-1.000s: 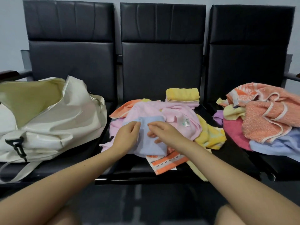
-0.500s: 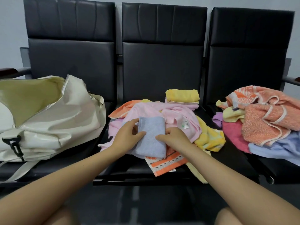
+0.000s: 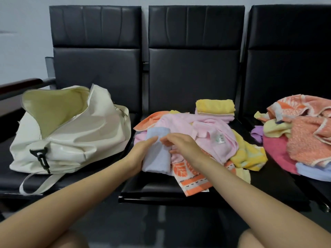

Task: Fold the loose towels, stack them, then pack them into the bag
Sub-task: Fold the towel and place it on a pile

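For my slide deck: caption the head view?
Both hands fold a blue towel beside an open cream bag.

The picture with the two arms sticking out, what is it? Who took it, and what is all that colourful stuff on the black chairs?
A person took it with a camera worn on their head, so you see what they see: their own two arms reaching forward. There is no robot here.

In front of them is a row of black seats. On the left seat lies a cream bag, unzipped and open. On the middle seat is a heap of loose towels, pink, yellow and orange, and at the back a small stack of folded towels with a yellow one on top. On the right seat is another heap of towels.

The left hand and the right hand are both on a light blue towel, folding it. The left one grips its side.
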{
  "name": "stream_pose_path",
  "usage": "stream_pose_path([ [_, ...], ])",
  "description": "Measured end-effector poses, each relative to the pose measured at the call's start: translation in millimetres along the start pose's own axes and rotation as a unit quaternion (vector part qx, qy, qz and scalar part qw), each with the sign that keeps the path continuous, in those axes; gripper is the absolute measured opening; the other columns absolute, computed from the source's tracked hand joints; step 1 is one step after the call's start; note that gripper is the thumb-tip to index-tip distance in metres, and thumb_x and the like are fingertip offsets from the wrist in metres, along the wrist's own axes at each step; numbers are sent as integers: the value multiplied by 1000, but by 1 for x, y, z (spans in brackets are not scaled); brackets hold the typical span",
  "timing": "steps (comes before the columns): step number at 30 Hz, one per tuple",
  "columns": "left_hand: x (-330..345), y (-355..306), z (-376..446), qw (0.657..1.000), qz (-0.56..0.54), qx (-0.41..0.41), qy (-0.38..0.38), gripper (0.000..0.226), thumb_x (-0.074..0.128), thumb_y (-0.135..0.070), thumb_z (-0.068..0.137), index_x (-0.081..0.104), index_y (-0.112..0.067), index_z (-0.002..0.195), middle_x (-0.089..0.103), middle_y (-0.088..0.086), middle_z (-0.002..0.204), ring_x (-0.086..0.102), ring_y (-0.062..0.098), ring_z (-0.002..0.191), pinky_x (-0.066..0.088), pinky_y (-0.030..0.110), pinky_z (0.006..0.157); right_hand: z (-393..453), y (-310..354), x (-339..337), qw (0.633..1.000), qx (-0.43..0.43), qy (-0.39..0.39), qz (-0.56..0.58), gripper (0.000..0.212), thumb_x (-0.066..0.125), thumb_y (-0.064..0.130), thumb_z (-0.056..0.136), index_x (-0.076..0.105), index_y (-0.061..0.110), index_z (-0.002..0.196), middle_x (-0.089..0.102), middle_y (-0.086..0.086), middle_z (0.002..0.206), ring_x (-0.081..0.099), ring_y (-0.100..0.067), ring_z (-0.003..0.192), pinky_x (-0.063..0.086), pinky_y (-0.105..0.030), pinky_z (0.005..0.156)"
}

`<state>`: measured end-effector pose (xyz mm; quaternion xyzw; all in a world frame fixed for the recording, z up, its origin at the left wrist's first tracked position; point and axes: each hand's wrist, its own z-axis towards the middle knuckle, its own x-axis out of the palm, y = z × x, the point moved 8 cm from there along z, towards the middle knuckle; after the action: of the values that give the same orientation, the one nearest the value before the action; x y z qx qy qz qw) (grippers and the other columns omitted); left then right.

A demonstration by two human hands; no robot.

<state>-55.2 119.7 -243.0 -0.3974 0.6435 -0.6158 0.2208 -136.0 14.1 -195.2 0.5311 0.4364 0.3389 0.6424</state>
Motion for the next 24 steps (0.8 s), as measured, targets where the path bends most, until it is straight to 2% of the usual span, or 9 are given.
stream_pose_path([
  [4, -22, -10, 11, 990, 97, 22, -100, 13, 51, -16, 98, 63, -9, 99, 67, 6, 96, 63, 19, 86, 50, 30, 77, 6, -12, -11, 995, 24, -76, -66, 7, 58, 21, 92, 62, 16, 89, 66, -4, 85, 63, -15, 68, 57, -35, 68],
  [8, -37, -11, 18, 964, 226, 34, -137, 15, 53, -21, 97, 64, -11, 95, 66, 10, 102, 61, 26, 95, 48, 36, 85, 6, -26, 3, 980, 60, -20, -191, 34, 66, 36, 86, 63, 3, 80, 63, -6, 70, 60, -19, 62, 55, -40, 64],
  [11, -41, -3, 20, 952, 268, 26, -146, 17, 56, -23, 95, 63, -9, 90, 65, 11, 99, 60, 26, 89, 46, 34, 79, 7, -26, 17, 954, 67, 3, -293, 40, 64, 46, 84, 47, 16, 63, 53, 2, 60, 50, -16, 56, 39, -31, 52],
  [15, -34, -5, 16, 947, 284, 35, -143, 18, 57, -23, 95, 63, -9, 86, 64, 8, 93, 57, 22, 85, 44, 31, 72, 6, -27, 29, 924, 107, 8, -366, 24, 57, 43, 85, 57, 18, 85, 59, 2, 74, 55, -13, 61, 35, -24, 45],
  [16, -33, -8, 14, 951, 273, 41, -142, 18, 56, -23, 95, 64, -7, 91, 65, 9, 95, 58, 22, 87, 45, 29, 71, 6, -26, 30, 937, 102, 9, -333, 21, 57, 39, 86, 56, 18, 83, 59, 2, 74, 56, -13, 62, 40, -25, 47],
  [18, -31, -16, 10, 961, 225, 61, -147, 22, 56, -22, 95, 65, -4, 104, 67, 10, 102, 62, 23, 94, 48, 28, 73, 8, -20, 30, 977, 82, 12, -197, 14, 58, 30, 87, 60, 16, 86, 65, -4, 85, 64, -21, 79, 55, -36, 68],
  [20, -26, -28, 1, 966, 182, 87, -160, 24, 56, -26, 95, 66, -7, 107, 70, 9, 102, 65, 24, 98, 51, 29, 75, 7, -6, 19, 995, 80, -12, -52, 20, 58, 24, 89, 64, 11, 103, 66, -9, 101, 63, -27, 97, 53, -41, 88],
  [22, -10, -35, -3, 979, 125, 94, -131, 30, 54, -36, 96, 66, -12, 109, 71, 8, 104, 67, 20, 96, 52, 28, 75, 9, 5, 5, 992, 95, -42, 79, 24, 62, 22, 84, 63, 7, 103, 64, -10, 104, 60, -30, 105, 49, -45, 96],
  [24, 20, -33, -4, 998, -38, 39, -28, 37, 46, -46, 98, 65, -16, 108, 73, 6, 100, 71, 16, 87, 56, 29, 69, 15, 12, -6, 970, 100, -33, 217, 36, 66, 22, 67, 61, 4, 98, 67, -13, 107, 62, -31, 106, 49, -44, 97],
])
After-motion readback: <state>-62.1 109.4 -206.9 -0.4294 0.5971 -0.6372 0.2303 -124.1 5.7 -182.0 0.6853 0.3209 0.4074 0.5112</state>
